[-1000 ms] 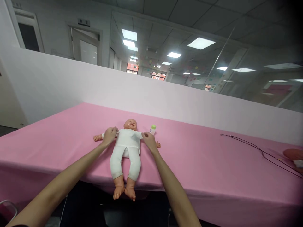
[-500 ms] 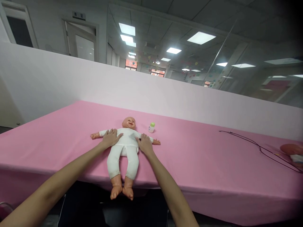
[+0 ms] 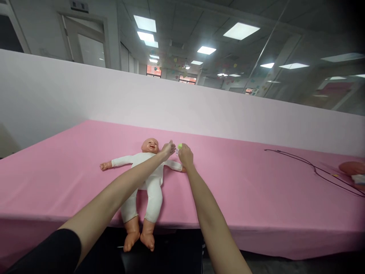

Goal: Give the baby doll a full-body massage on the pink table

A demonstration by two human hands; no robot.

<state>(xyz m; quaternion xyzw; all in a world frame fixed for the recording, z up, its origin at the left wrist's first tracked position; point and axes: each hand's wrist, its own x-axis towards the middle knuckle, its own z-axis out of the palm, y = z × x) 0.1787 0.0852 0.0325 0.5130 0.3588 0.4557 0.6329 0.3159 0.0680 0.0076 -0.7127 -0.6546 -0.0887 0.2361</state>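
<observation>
A baby doll (image 3: 149, 146) in a white suit lies on its back on the pink-covered table (image 3: 242, 182), its feet over the front edge. Beyond its shoulder, my right hand (image 3: 186, 155) is closed round a small bottle with a green cap (image 3: 180, 146); much of the bottle is hidden by the fingers. Just left of the bottle is my left hand (image 3: 169, 149), open with nothing in it, its palm turned toward the bottle. My left forearm crosses above the doll's body.
Thin black cables (image 3: 296, 158) run across the right side of the table, near an orange and white object (image 3: 352, 168) at the right edge. A low white wall (image 3: 199, 110) with glass above stands behind the table.
Both hands have left the doll's torso and moved up to the bottle. My right hand has taken hold of it. The view has shifted slightly.
</observation>
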